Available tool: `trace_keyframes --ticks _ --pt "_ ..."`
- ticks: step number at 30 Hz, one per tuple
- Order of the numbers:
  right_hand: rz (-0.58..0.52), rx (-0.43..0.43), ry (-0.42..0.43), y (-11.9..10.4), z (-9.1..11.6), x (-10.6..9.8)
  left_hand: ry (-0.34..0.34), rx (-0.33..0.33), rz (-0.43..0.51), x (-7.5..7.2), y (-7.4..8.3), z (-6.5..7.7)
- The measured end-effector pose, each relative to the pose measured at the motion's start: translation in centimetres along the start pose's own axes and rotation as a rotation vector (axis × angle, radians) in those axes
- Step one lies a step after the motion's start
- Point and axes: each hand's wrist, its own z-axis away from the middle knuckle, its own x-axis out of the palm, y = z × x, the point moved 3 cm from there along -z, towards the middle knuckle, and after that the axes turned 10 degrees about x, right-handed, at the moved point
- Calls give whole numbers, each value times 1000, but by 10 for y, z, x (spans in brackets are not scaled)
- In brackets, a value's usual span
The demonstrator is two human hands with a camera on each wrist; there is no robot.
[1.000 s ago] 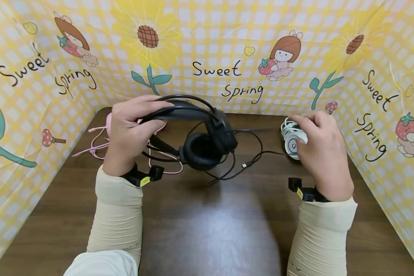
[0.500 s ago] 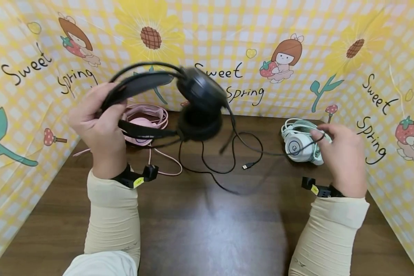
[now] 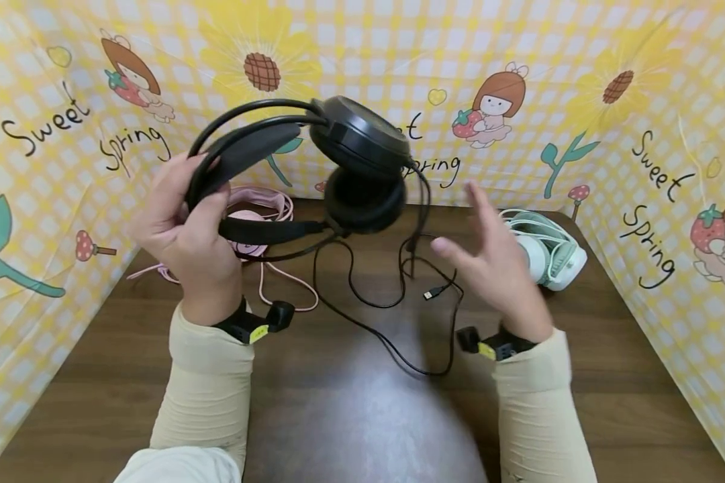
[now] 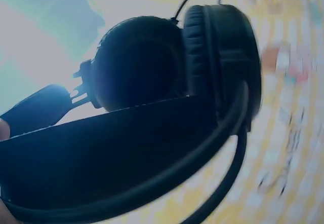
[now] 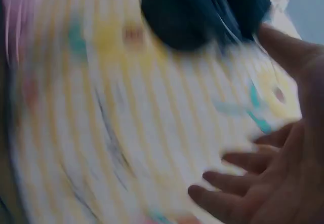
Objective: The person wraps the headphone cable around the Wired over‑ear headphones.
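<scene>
My left hand (image 3: 187,228) grips the headband of a pair of black headphones (image 3: 368,144), held up above the table with both ear cups toward the right. In the left wrist view the headphones' padded ear cups and headband (image 4: 116,158) fill most of the picture. Their black cable (image 3: 387,342) hangs from the cups and loops over the table, its USB plug (image 3: 433,293) lying on the wood. To the right of the cups my right hand (image 3: 495,261) is spread with straight fingers, holding nothing. In the right wrist view the right hand (image 5: 263,178) looks apart from the blurred ear cup.
Pink headphones (image 3: 260,215) lie behind the left hand, their pink cable (image 3: 290,275) trailing on the wooden table (image 3: 350,429). White and mint-green headphones (image 3: 552,251) lie at the back right, partly behind the right hand. A yellow checked cloth (image 3: 362,40) walls the back and sides.
The black headphones have risen and turned, ear cups now to the right. My right hand pinched their cable half a second ago, then let go and came left toward the cups.
</scene>
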Motion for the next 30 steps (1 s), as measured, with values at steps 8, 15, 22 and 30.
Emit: trace_keyframes --ticks 8,15,22,30 --pt "-595 33 -234 -3 -1 46 203 -166 118 -6 -6 11" --pt "144 -5 15 -14 7 47 77 -40 -65 5 -4 18" --pt "535 -46 -164 -18 11 58 -98 11 -128 20 -3 37" --pt "548 -93 -133 -23 12 54 -112 41 -174 23 -1 37"
